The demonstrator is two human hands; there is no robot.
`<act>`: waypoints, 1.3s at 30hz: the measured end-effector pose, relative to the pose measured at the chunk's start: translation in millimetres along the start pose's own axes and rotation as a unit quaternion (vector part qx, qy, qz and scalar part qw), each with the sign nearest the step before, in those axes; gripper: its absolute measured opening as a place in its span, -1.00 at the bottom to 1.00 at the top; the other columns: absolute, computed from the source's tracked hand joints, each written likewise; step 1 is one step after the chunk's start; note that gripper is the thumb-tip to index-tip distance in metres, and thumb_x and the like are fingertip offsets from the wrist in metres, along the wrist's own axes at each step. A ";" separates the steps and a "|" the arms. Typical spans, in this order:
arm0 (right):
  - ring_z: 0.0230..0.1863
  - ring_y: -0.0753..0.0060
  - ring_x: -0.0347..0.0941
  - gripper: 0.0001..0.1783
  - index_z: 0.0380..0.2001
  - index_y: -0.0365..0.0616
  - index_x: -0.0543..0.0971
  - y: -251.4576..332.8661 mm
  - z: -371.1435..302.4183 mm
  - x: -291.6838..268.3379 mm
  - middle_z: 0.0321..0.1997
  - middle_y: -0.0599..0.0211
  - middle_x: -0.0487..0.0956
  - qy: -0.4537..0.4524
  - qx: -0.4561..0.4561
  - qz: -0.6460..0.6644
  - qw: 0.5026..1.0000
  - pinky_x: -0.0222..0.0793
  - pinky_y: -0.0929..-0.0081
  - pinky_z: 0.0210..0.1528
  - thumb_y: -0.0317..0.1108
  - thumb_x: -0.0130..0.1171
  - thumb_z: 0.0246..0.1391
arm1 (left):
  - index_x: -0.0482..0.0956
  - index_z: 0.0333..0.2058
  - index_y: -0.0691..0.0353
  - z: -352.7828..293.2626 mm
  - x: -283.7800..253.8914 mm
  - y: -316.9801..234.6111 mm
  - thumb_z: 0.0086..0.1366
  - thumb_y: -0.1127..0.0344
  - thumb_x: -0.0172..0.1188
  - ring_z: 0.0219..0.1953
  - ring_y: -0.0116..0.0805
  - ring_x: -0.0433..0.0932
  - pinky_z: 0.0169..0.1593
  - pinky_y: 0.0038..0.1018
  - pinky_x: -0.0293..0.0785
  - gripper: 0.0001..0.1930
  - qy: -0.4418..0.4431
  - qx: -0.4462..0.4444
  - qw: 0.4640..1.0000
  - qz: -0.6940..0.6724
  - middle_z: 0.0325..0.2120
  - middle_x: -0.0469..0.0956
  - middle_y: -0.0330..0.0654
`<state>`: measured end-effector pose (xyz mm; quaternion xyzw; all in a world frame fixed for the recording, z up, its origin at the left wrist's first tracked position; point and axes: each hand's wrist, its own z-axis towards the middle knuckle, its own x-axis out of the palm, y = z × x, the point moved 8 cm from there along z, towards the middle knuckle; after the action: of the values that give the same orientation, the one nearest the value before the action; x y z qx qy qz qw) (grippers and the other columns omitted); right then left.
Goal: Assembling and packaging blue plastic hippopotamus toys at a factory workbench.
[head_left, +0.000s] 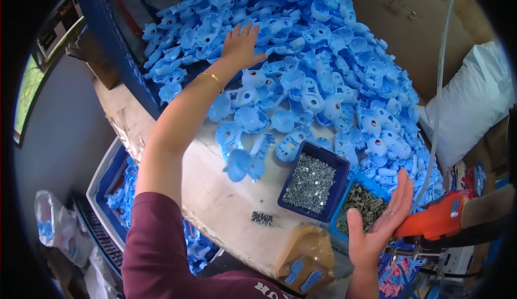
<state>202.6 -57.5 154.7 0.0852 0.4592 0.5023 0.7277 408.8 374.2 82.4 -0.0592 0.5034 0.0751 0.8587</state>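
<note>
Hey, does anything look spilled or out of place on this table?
Possibly: a small cluster of dark and silver metal pieces sits on the pale tabletop, outside the navy rectangular plastic tray of small silvery parts. It could be deliberate.

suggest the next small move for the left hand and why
Perhaps close the left hand on a nearby blue part: it is spread open at the blue heap, with no part visibly gripped, and the right hand also looks open and empty.

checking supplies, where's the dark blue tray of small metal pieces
In the head view, the dark blue tray sits on the table right of centre, just left of the light blue tray and at the near edge of the blue parts.
</note>
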 end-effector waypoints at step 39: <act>0.43 -0.03 0.27 -0.21 0.38 -0.33 0.23 -29.1 -10.1 -7.0 0.40 -0.08 0.36 0.034 0.036 0.007 0.999 0.04 0.08 0.49 -0.40 0.30 0.14 | 0.59 -0.09 0.08 -144.0 -76.5 -119.1 0.20 -0.08 0.29 -0.17 -0.06 0.63 -0.25 -0.12 0.57 -0.56 0.175 0.242 0.951 -0.079 -0.30 0.62 -0.16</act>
<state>213.5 -80.6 136.0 0.0977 0.5010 0.4927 0.7048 271.2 226.4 82.3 0.0983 0.6425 -0.1286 0.7490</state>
